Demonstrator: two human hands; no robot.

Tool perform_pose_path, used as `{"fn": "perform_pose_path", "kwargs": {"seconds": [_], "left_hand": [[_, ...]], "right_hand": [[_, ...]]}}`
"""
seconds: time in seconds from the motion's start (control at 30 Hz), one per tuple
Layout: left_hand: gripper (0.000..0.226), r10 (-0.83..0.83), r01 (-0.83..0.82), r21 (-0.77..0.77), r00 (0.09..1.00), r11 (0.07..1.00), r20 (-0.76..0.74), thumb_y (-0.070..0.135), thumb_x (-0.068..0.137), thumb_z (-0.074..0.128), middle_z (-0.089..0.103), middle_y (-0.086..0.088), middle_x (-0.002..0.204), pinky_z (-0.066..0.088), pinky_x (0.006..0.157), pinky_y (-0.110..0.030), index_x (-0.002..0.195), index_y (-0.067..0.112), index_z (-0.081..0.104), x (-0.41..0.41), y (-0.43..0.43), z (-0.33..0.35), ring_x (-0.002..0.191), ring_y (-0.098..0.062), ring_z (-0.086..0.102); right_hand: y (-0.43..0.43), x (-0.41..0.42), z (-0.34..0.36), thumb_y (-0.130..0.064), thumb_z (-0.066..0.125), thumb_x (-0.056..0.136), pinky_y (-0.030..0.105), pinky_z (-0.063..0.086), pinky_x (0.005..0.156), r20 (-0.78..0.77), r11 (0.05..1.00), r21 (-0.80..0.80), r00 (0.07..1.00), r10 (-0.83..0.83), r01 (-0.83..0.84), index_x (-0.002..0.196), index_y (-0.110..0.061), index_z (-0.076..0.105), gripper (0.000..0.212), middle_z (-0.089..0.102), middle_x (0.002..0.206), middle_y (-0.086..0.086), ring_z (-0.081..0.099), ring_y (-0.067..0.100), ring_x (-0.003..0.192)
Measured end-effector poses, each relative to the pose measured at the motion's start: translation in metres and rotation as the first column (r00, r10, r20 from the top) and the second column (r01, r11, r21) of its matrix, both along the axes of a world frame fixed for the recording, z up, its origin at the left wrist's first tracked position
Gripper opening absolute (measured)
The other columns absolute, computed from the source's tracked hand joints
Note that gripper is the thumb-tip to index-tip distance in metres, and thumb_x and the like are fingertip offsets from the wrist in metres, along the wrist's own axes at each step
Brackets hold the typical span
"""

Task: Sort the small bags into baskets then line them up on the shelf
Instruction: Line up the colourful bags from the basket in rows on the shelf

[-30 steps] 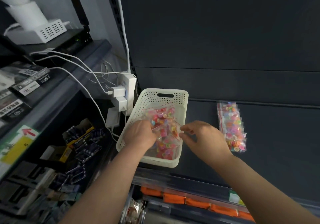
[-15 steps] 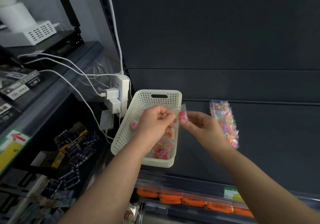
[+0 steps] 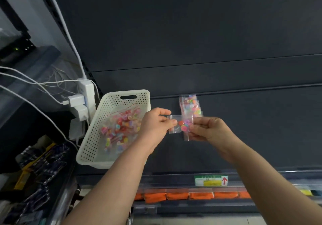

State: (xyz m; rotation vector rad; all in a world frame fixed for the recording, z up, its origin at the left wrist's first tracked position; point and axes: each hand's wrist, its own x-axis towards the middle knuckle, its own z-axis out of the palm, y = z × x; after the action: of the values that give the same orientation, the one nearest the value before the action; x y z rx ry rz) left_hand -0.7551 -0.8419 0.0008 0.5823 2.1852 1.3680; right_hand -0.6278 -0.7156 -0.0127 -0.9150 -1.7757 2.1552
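A small clear bag of coloured beads [image 3: 181, 124] is held in the air between both hands, above the dark shelf [image 3: 244, 129]. My left hand [image 3: 156, 126] pinches its left end and my right hand [image 3: 207, 129] pinches its right end. To the left stands a white perforated basket [image 3: 97, 132] with several more bead bags [image 3: 122, 127] lying in it. Just behind the held bag, a row of bead bags [image 3: 190, 105] lies on the shelf, its near end hidden by the held bag and my right hand.
A white power strip with plugged chargers [image 3: 81, 102] and cables hangs left of the basket. Dark packaged goods [image 3: 40, 163] fill the lower left shelf. Orange packets [image 3: 190, 196] sit under the shelf's front edge, near a green price label [image 3: 210, 181].
Both hands lifted one bag out of the basket and carried it right, over the shelf near the row of bags. The view has shifted right and up.
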Motion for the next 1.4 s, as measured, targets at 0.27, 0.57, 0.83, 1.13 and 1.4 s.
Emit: {"fn": "perform_pose_path", "kwargs": {"seconds": [0.27,0.57,0.83,1.13,1.4], "left_hand": [[0.004,-0.015,0.019,-0.035,0.992,0.999,0.123,0.014,0.086,0.074,0.072,0.0,0.081,0.052,0.058,-0.018,0.088,0.014,0.07,0.032,0.023,-0.014,0.065,-0.005,0.062],[0.013,0.017,0.003,-0.192,0.994,0.981,0.105,0.012,0.087,0.072,0.072,-0.002,0.09,0.06,0.068,-0.028,0.1,0.014,0.068,0.045,0.024,-0.056,0.077,-0.013,0.068],[0.032,-0.05,-0.042,-0.321,0.961,0.946,-0.272,0.026,0.089,0.071,0.066,0.006,0.09,0.051,0.07,-0.025,0.116,0.017,0.056,0.04,0.036,-0.061,0.079,-0.01,0.062],[0.023,-0.161,0.004,-0.379,0.91,0.925,-0.383,0.03,0.094,0.063,0.07,0.002,0.097,0.057,0.072,-0.034,0.113,0.019,0.059,0.035,0.032,-0.035,0.082,-0.015,0.067],[0.007,-0.009,-0.253,-0.425,0.85,0.869,-0.526,0.033,0.089,0.068,0.07,0.015,0.1,0.05,0.09,-0.036,0.096,0.032,0.067,-0.028,-0.051,0.014,0.093,-0.011,0.065]], "right_hand": [[0.013,0.022,-0.01,-0.025,0.067,0.088,0.027,0.058,0.069,0.087,0.978,0.098,0.978,-0.191,0.183,0.089,-0.012,0.074,0.015,0.075,0.084,0.006,0.071,0.021,0.082],[0.02,0.033,-0.029,-0.021,0.083,0.073,0.028,0.059,0.07,0.35,0.936,0.346,0.935,-0.061,-0.068,0.092,-0.02,0.068,0.024,0.073,0.077,-0.001,0.07,0.011,0.074],[0.024,0.019,-0.043,-0.029,0.08,0.075,0.016,0.04,0.053,0.348,0.788,0.609,0.923,-0.163,-0.09,0.107,-0.023,0.056,0.04,0.067,0.073,-0.01,0.06,0.001,0.07],[0.016,0.012,-0.031,-0.033,0.071,0.083,0.026,0.051,0.063,0.315,0.612,0.779,0.928,-0.199,-0.134,0.109,-0.026,0.057,0.031,0.061,0.084,-0.01,0.059,0.008,0.073],[-0.028,-0.034,-0.002,-0.033,0.05,0.094,0.027,0.048,0.069,0.4,0.164,0.903,0.916,0.022,-0.398,0.109,-0.031,0.063,0.02,0.063,0.105,-0.011,0.057,0.013,0.099]]}}
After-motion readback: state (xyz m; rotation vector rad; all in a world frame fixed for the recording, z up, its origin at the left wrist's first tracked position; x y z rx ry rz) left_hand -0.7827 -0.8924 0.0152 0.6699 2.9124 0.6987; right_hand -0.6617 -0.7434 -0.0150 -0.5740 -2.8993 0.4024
